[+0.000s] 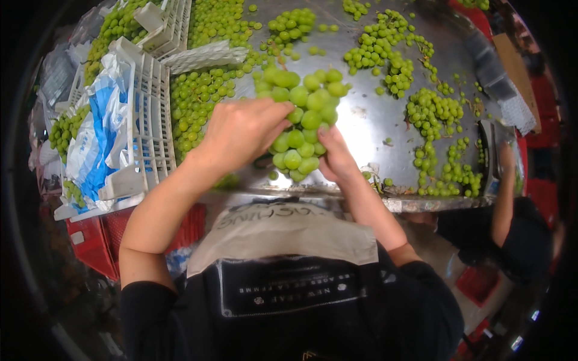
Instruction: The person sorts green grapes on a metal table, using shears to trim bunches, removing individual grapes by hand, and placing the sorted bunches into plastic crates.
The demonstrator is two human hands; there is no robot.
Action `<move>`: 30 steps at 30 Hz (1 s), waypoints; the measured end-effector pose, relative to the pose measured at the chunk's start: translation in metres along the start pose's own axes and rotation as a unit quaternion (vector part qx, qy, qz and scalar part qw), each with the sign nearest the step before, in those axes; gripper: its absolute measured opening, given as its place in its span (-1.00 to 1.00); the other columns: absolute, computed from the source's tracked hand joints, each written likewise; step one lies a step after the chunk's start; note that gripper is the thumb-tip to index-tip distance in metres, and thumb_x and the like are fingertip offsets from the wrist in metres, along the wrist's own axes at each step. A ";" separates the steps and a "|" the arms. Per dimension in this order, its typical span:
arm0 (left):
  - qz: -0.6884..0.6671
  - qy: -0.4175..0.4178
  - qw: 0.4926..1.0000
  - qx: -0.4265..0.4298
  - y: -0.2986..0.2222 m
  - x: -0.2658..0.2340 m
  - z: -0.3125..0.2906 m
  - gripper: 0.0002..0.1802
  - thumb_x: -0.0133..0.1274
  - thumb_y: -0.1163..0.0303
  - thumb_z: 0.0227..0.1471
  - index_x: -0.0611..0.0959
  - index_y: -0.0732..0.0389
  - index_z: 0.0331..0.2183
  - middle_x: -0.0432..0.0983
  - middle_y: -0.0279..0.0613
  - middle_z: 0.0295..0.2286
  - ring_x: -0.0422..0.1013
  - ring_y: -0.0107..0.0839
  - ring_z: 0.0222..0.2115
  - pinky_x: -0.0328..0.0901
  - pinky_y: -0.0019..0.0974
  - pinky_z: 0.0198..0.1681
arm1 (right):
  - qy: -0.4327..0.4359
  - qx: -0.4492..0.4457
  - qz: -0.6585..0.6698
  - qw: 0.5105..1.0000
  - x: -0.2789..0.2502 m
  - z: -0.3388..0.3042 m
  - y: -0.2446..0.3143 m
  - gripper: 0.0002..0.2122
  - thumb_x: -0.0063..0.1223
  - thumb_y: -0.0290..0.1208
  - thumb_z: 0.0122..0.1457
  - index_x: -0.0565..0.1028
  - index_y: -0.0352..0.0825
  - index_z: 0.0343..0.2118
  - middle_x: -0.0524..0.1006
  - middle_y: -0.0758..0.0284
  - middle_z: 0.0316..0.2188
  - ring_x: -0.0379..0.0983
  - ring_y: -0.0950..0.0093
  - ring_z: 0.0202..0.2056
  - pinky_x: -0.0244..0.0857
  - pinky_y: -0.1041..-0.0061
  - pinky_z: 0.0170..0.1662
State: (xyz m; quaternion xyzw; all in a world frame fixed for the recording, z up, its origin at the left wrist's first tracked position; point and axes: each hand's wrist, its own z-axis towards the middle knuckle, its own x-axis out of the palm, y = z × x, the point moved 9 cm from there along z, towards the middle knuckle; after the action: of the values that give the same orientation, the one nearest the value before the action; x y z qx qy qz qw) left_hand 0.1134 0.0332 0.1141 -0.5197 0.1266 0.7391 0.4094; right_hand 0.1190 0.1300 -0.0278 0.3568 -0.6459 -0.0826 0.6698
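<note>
A large bunch of green grapes (306,118) is held up in front of me, above the near edge of the metal table (367,123). My left hand (245,127) is closed at the bunch's left side, its fingertips pinching in among the grapes. From the lower right my right hand (338,157) grips the same bunch, thumb against the grapes; its other fingers are mostly hidden behind the fruit. Beyond the bunch, a smaller cluster (290,25) rests on the table. Many loose green grapes (205,90) lie heaped left of my hands.
White plastic crates (153,111) holding grapes and a blue-and-white plastic bag (99,138) stand at the left. A white foam net (205,57) lies on the loose grapes. More bunches (435,111) spread across the table's right side. A co-worker's hand (507,159) is at the far right.
</note>
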 end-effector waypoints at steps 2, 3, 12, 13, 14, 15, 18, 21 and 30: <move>-0.011 -0.006 0.998 -0.061 0.006 -0.003 -0.005 -0.79 0.18 0.34 -0.19 0.59 0.17 -0.41 0.50 -0.22 -0.56 0.44 -0.28 -0.62 0.30 -0.33 -0.60 | -0.005 -0.017 -0.003 1.000 -0.001 -0.001 0.003 -0.52 -0.03 -0.47 0.11 0.09 -0.34 0.09 0.29 0.24 0.01 0.27 0.40 0.01 0.22 0.36 0.05; -0.015 -0.009 0.996 -0.092 0.009 -0.005 -0.009 -0.79 0.18 0.30 -0.19 0.58 0.15 -0.43 0.50 -0.24 -0.57 0.44 -0.28 -0.62 0.30 -0.32 -0.61 | -0.006 -0.026 -0.005 1.000 -0.001 -0.001 0.005 -0.52 -0.03 -0.47 0.12 0.09 -0.34 0.08 0.29 0.24 0.01 0.27 0.40 0.02 0.21 0.37 0.05; -0.067 -0.014 0.966 -0.250 0.031 0.015 -0.023 -0.68 0.25 0.29 -0.22 0.62 0.29 -0.38 0.44 -0.20 -0.70 0.36 -0.47 -0.72 0.25 -0.42 -0.62 | -0.013 -0.086 -0.054 0.995 -0.007 -0.002 0.009 -0.48 0.02 -0.51 0.07 0.07 -0.34 0.08 0.26 0.25 0.00 0.22 0.42 0.03 0.16 0.38 0.08; -0.081 -0.023 0.963 -0.255 0.032 0.016 -0.024 -0.70 0.23 0.28 -0.21 0.63 0.26 -0.39 0.45 -0.20 -0.71 0.38 -0.40 -0.72 0.28 -0.37 -0.61 | -0.015 -0.085 -0.051 0.995 -0.008 -0.003 0.008 -0.47 0.02 -0.52 0.06 0.06 -0.34 0.08 0.25 0.25 0.00 0.22 0.41 0.04 0.15 0.38 0.09; -0.094 -0.031 0.960 -0.261 0.033 0.018 -0.026 -0.71 0.21 0.26 -0.20 0.63 0.23 -0.41 0.46 -0.19 -0.71 0.40 -0.33 -0.72 0.30 -0.32 -0.60 | -0.016 -0.084 -0.048 0.995 -0.010 -0.003 0.007 -0.46 0.02 -0.54 0.06 0.06 -0.34 0.08 0.25 0.25 0.00 0.21 0.41 0.04 0.14 0.37 0.09; -0.107 -0.040 0.958 -0.265 0.034 0.020 -0.027 -0.73 0.20 0.24 -0.19 0.63 0.20 -0.42 0.47 -0.19 -0.72 0.42 -0.25 -0.72 0.32 -0.28 -0.60 | -0.019 -0.085 -0.045 0.995 -0.011 -0.002 0.007 -0.46 0.02 -0.55 0.05 0.05 -0.34 0.08 0.24 0.24 0.01 0.20 0.41 0.05 0.13 0.37 0.10; -0.134 -0.019 0.952 -0.276 0.036 0.025 -0.029 -0.77 0.18 0.30 -0.17 0.62 0.23 -0.43 0.46 -0.19 -0.72 0.40 -0.35 -0.72 0.31 -0.34 -0.59 | -0.042 -0.098 -0.059 0.993 -0.015 -0.005 0.009 -0.41 0.03 -0.57 0.00 0.03 -0.35 0.10 0.23 0.24 0.01 0.19 0.41 0.05 0.11 0.37 0.11; -0.260 0.017 0.901 -0.348 0.055 0.043 -0.047 -0.78 0.19 0.34 -0.16 0.60 0.26 -0.44 0.46 -0.24 -0.68 0.38 -0.48 -0.68 0.29 -0.44 -0.57 | -0.054 -0.124 -0.151 0.979 -0.022 -0.005 0.013 -0.36 0.06 -0.58 -0.04 0.00 -0.37 0.11 0.24 0.24 0.00 0.19 0.40 0.05 0.10 0.37 0.12; -0.167 -0.137 0.959 -0.183 0.033 -0.019 -0.010 -0.69 0.26 0.44 -0.26 0.56 0.26 -0.36 0.39 -0.28 -0.59 0.33 -0.50 -0.61 0.26 -0.49 -0.53 | -0.052 -0.124 -0.201 0.970 -0.017 -0.009 0.015 -0.26 0.16 -0.57 -0.12 -0.02 -0.37 0.13 0.25 0.23 0.00 0.21 0.41 0.04 0.13 0.37 0.10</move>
State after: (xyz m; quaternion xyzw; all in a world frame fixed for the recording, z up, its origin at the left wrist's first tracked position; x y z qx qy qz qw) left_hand 0.0987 -0.0030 0.1185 -0.4932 -0.1565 0.7350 0.4382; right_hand 0.1192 0.1538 -0.0317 0.3888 -0.5801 -0.3130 0.6437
